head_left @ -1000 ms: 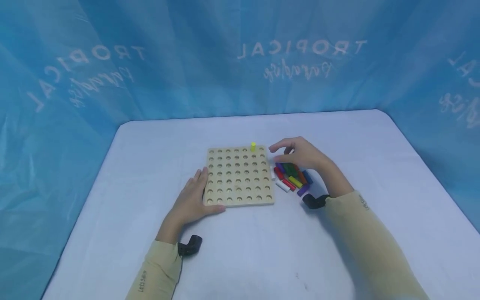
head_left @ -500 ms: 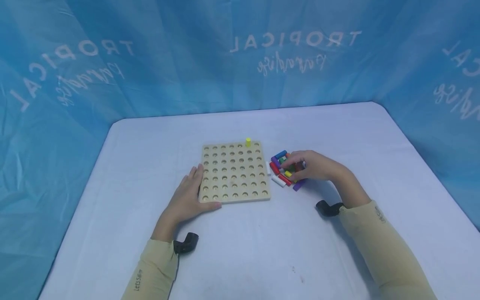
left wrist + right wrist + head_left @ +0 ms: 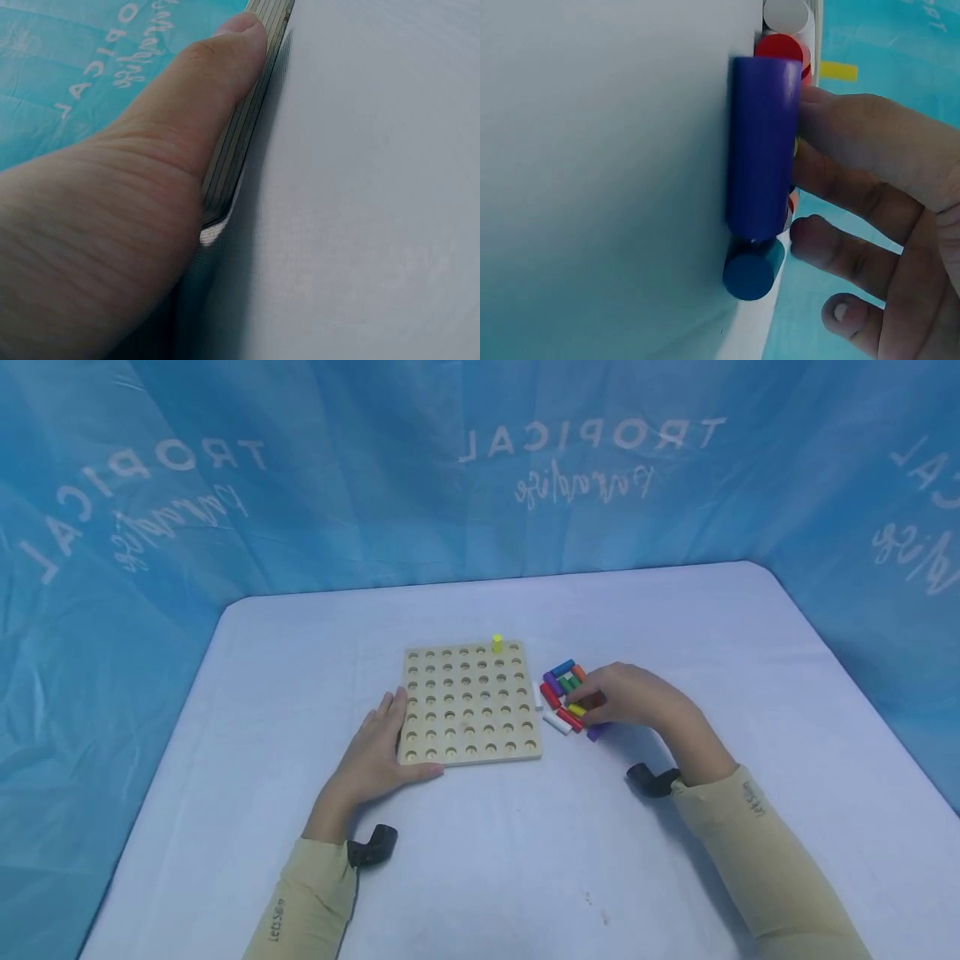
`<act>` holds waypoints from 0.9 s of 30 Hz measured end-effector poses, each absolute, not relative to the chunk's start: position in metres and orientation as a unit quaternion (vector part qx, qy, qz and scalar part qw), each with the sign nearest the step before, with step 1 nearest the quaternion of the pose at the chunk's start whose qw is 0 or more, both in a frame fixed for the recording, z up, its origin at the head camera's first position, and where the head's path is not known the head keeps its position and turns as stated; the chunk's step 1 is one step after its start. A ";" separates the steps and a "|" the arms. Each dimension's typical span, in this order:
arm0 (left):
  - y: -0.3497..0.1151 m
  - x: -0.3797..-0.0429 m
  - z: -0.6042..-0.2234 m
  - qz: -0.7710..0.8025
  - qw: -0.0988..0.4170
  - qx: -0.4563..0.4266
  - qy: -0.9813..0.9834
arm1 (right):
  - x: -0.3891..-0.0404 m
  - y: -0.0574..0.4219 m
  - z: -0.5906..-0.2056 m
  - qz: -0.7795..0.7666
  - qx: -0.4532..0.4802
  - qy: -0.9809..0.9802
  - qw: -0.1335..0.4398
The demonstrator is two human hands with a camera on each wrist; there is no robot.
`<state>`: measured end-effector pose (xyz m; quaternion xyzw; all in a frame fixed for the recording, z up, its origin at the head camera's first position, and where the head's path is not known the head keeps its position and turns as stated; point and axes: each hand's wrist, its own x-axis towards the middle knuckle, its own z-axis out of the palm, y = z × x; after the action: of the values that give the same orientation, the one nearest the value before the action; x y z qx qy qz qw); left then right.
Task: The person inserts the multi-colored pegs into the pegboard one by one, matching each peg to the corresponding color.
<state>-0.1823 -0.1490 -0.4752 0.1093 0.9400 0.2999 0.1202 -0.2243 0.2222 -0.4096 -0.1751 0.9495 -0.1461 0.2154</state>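
A square wooden pegboard (image 3: 465,703) with rows of round holes lies on the table. One yellow peg (image 3: 497,644) stands upright in its far row. My left hand (image 3: 375,753) rests around the board's near left corner, fingers along the left side, the straight thumb (image 3: 225,67) against the front edge. At the pile right of the board, my right hand (image 3: 633,693) has thumb and index finger on either side of a loose yellow peg (image 3: 577,710), seemingly pinching it; the fingertips are partly hidden. A purple peg (image 3: 763,146) blocks part of the right wrist view.
Around the right hand lie red (image 3: 550,695), blue (image 3: 563,667), green, orange, purple and white pegs. A white peg (image 3: 537,696) lies along the board's right edge. White cloth covers the table (image 3: 480,860); a blue printed curtain (image 3: 375,485) hangs behind it.
My right hand has moved from above the pile, beside the board's far right corner, down to the yellow peg in the pile. The left hand has stayed on the board. The head view has shifted slightly.
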 end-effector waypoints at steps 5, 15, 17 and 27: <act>-0.148 -0.183 -0.475 0.300 0.120 0.111 0.940 | -0.224 0.217 -0.408 -0.117 -0.170 0.954 0.217; -0.148 -0.183 -0.476 0.301 0.119 0.110 0.940 | -0.229 0.222 -0.417 -0.197 -0.163 0.941 0.223; -0.149 -0.183 -0.476 0.300 0.119 0.109 0.940 | -0.231 0.225 -0.421 -0.232 -0.161 0.933 0.222; -0.151 -0.183 -0.476 0.304 0.117 0.123 0.937 | -0.239 0.234 -0.429 -0.319 -0.126 0.924 0.168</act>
<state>-0.1825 -0.1513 -0.4758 0.1227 0.9373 0.3045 0.1171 -0.2391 0.2343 -0.4285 -0.1256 0.9241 -0.3193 0.1684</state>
